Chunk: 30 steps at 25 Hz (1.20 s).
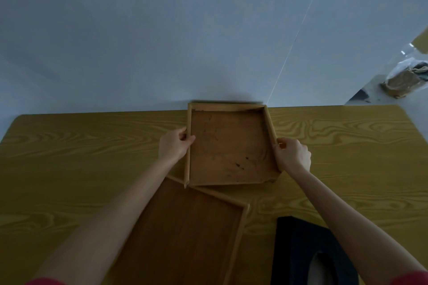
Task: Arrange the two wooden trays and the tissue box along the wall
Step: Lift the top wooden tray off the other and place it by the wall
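Head view, square tray (228, 146) square against wall (162, 30)

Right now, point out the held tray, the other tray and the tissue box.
held tray (229, 148), head view, bare floor.
other tray (185, 227), head view, floor panel.
tissue box (298, 245), head view, black top.

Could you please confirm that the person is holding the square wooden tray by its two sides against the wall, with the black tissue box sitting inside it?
Not quite: the head view shows the square wooden tray empty, held by the left hand and right hand at the wall. The black tissue box sits on the table, nearer the person.
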Available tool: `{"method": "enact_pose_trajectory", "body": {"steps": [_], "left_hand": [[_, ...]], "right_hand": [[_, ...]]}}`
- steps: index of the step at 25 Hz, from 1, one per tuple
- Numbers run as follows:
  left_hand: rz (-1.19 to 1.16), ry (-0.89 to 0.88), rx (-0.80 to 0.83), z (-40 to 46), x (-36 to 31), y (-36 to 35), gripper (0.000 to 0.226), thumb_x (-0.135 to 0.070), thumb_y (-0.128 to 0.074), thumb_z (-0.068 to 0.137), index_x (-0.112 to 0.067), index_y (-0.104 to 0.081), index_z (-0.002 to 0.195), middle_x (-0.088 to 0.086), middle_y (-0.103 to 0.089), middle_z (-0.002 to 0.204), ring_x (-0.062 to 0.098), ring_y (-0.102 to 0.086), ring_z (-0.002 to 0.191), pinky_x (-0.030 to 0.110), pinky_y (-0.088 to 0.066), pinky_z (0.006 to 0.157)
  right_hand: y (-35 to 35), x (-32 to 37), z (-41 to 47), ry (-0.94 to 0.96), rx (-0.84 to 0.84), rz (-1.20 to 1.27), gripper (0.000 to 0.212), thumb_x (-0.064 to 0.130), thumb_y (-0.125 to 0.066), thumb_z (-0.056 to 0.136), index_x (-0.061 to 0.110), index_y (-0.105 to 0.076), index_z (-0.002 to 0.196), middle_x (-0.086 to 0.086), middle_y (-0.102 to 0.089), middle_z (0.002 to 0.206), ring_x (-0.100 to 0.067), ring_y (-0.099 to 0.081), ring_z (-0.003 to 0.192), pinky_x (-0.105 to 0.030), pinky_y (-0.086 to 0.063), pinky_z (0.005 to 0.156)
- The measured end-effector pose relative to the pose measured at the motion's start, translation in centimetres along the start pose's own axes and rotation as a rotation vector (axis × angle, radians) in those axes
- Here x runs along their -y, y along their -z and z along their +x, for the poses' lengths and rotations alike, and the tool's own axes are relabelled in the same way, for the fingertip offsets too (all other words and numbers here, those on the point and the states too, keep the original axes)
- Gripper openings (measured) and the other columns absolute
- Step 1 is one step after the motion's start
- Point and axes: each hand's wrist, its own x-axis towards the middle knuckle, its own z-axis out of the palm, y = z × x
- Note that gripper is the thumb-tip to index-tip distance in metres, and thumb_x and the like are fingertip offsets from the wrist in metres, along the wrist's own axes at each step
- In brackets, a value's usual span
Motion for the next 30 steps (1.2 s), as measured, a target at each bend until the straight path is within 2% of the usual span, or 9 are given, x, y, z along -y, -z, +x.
{"method": "enact_pose_trajectory", "body": {"steps": [9,13,15,17,19,22,25,27,30], "left_hand": [[0.004,-0.002,-0.051,1.4,0.6,-1.1,0.054,-0.027,-0.054,0.09,-0.008,-0.037,0.137,0.015,-0.051,0.137,0.026,-0.05,0.125,0.037,-0.04,0.104],[-0.001,-0.013,0.006,1.7,1.0,-0.8,0.057,-0.03,-0.054,0.089,-0.009,-0.034,0.139,0.013,-0.047,0.141,0.026,-0.047,0.128,0.039,-0.037,0.107],[0.019,-0.046,0.039,1.3,1.3,-0.7,0.057,-0.032,-0.052,0.09,-0.009,-0.033,0.14,0.012,-0.045,0.142,0.026,-0.045,0.129,0.041,-0.038,0.109],[0.064,-0.09,0.052,0.5,1.8,-0.5,0.052,-0.029,-0.047,0.093,-0.009,-0.034,0.139,0.012,-0.047,0.14,0.026,-0.048,0.126,0.041,-0.041,0.106],[0.093,-0.133,0.077,-0.7,3.0,-0.2,0.046,-0.021,-0.044,0.094,-0.009,-0.036,0.138,0.012,-0.052,0.135,0.024,-0.057,0.11,0.04,-0.046,0.097],[0.192,-0.179,0.15,-2.6,5.5,0.5,0.045,-0.014,-0.046,0.091,-0.012,-0.041,0.135,0.013,-0.061,0.122,0.026,-0.065,0.087,0.046,-0.055,0.084],[0.373,-0.234,0.21,-4.4,7.5,0.8,0.031,-0.018,-0.05,0.088,-0.013,-0.058,0.118,0.01,-0.067,0.102,0.025,-0.063,0.092,0.035,-0.05,0.081],[0.434,-0.284,0.209,-5.0,8.1,0.7,0.026,-0.025,-0.051,0.089,-0.014,-0.062,0.111,0.004,-0.064,0.107,0.02,-0.055,0.106,0.032,-0.046,0.088],[0.433,-0.303,0.159,-4.7,8.2,0.6,0.03,-0.028,-0.051,0.091,-0.016,-0.061,0.116,0.002,-0.063,0.115,0.016,-0.05,0.114,0.03,-0.045,0.091]], "right_hand": [[-0.8,-0.1,1.2,0.031,-0.033,-0.001,0.03,0.02,-0.051,0.091,0.012,-0.062,0.118,-0.013,-0.069,0.112,-0.036,-0.063,0.099,-0.038,-0.052,0.076],[-1.3,-0.3,0.9,0.036,-0.024,-0.071,0.035,0.023,-0.048,0.093,0.012,-0.054,0.125,-0.013,-0.064,0.12,-0.036,-0.061,0.102,-0.042,-0.051,0.078],[-1.6,-0.4,0.1,0.144,-0.026,-0.167,0.041,0.024,-0.048,0.093,0.01,-0.045,0.132,-0.014,-0.053,0.131,-0.036,-0.056,0.11,-0.045,-0.048,0.083],[-2.2,-0.4,-1.4,0.378,-0.031,-0.209,0.049,0.022,-0.053,0.091,0.009,-0.039,0.136,-0.014,-0.044,0.141,-0.033,-0.048,0.123,-0.047,-0.044,0.097],[-3.1,-0.4,-3.6,0.681,0.059,-0.229,0.054,0.023,-0.059,0.088,0.009,-0.041,0.137,-0.013,-0.044,0.143,-0.029,-0.042,0.131,-0.048,-0.035,0.109],[-5.1,-1.0,-5.8,0.964,0.174,-0.368,0.058,0.021,-0.07,0.078,0.01,-0.05,0.13,-0.012,-0.052,0.137,-0.025,-0.048,0.128,-0.046,-0.032,0.109],[-6.2,-0.9,-6.1,0.977,0.076,-0.359,0.051,0.003,-0.078,0.065,0.009,-0.064,0.114,-0.011,-0.067,0.12,-0.025,-0.064,0.109,-0.04,-0.05,0.091],[-6.2,-0.6,-6.0,0.97,0.044,-0.335,0.048,-0.001,-0.08,0.064,0.009,-0.068,0.109,-0.01,-0.07,0.114,-0.023,-0.067,0.103,-0.038,-0.055,0.083],[-6.2,-0.6,-6.1,0.972,0.043,-0.322,0.047,-0.003,-0.079,0.065,0.009,-0.068,0.109,-0.01,-0.07,0.114,-0.024,-0.067,0.105,-0.037,-0.054,0.084]]}}
